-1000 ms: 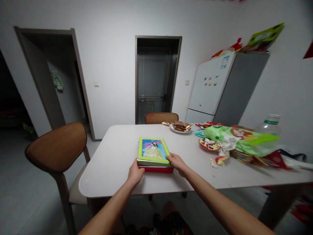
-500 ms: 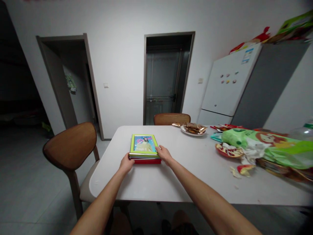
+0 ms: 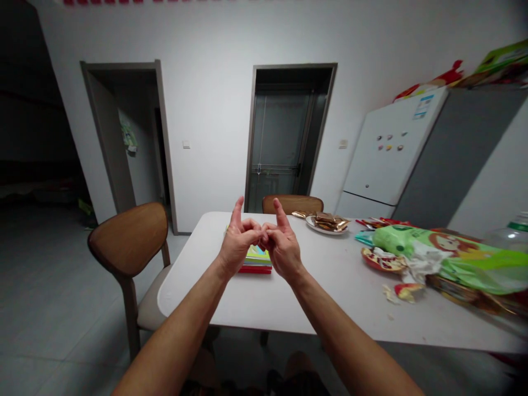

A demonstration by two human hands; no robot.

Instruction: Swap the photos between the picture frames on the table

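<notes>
Green-and-red stack [image 3: 256, 263] partly behind hands [image 3: 238, 246]

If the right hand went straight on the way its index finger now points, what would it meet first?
The way looks free nearby: the index finger of the right hand points upward. In the picture, its line runs toward the grey door, but depth is unclear.

Dim light; wall [image 3: 216, 110] palest mid-frame; 2 doorways [image 3: 282, 129] dark; far left near black; fridge [image 3: 390, 148] skewed by lens.
</notes>
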